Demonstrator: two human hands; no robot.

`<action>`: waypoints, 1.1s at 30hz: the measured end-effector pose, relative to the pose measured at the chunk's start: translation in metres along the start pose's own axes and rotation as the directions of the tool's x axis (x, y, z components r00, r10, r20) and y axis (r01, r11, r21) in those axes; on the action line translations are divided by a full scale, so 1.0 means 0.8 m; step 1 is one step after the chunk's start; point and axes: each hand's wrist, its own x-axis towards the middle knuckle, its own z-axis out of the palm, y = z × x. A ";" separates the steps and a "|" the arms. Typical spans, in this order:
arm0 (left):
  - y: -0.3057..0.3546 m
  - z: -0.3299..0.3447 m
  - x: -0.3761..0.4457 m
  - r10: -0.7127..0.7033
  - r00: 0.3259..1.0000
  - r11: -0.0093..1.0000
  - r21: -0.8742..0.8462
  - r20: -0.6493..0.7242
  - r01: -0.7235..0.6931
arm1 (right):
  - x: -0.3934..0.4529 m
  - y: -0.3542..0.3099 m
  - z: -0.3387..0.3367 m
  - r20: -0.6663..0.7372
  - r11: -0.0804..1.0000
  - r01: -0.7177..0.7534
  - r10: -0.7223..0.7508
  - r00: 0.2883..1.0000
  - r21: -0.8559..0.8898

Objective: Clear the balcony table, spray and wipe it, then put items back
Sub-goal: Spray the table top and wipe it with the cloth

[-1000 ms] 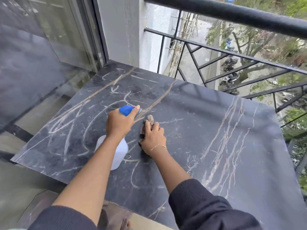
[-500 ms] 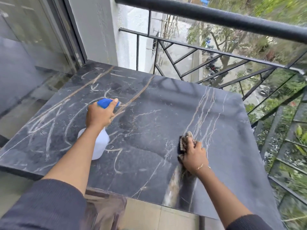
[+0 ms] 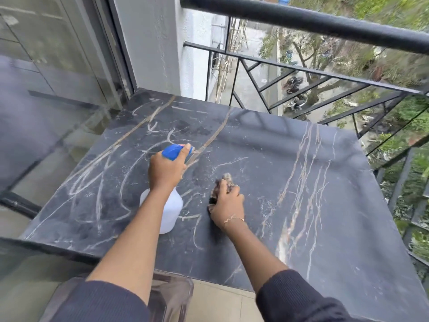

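Now right hand (image 3: 228, 203) fingers curled, pressing cloth (image 3: 224, 185) flat mid-table (image 3: 325, 205); left hand (image 3: 166, 173) wrapped round spray bottle (image 3: 168, 211), held just above. Best wiped in overlapping strokes, firm pressure, out to edges near railing (image 3: 301, 18).

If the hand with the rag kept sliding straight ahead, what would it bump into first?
Probably nothing on the table. The right hand with the rag points toward the far edge, and that stretch looks bare. Past the edge comes the railing, though depth is hard to judge.
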 end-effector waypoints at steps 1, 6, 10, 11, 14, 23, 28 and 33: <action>-0.001 -0.001 0.001 -0.001 1.000 1.000 -0.012 -0.004 0.001 | 0.007 -0.019 0.002 0.035 0.998 0.070 -0.070 0.997 0.008; -0.002 -0.008 0.002 -0.012 1.000 0.998 -0.067 0.002 0.012 | 0.023 -0.055 -0.025 0.242 0.929 0.140 -0.231 0.942 0.344; -0.001 -0.009 -0.003 0.004 1.000 0.999 -0.043 0.026 -0.003 | -0.002 -0.006 -0.060 0.094 0.718 -0.075 0.012 0.995 0.693; -0.001 -0.008 -0.004 0.007 1.000 1.000 -0.026 0.030 -0.006 | -0.012 0.012 -0.066 0.084 0.658 -0.109 0.070 0.994 0.745; 0.006 -0.004 -0.012 0.018 0.999 0.999 0.027 0.044 -0.019 | -0.046 0.060 -0.081 0.061 0.476 -0.158 0.213 0.975 0.865; 0.035 0.035 -0.076 0.048 0.975 0.986 0.145 0.217 -0.081 | -0.100 0.125 -0.120 0.025 0.142 -0.085 0.381 0.924 0.986; 0.043 0.064 -0.132 -0.004 0.947 0.981 0.186 0.320 -0.059 | -0.117 0.143 -0.130 -0.014 0.120 -0.036 0.397 0.918 0.992; 0.029 0.085 -0.184 -0.066 0.935 0.970 0.244 0.349 -0.023 | -0.127 0.165 -0.131 0.005 0.074 -0.043 0.450 0.893 0.996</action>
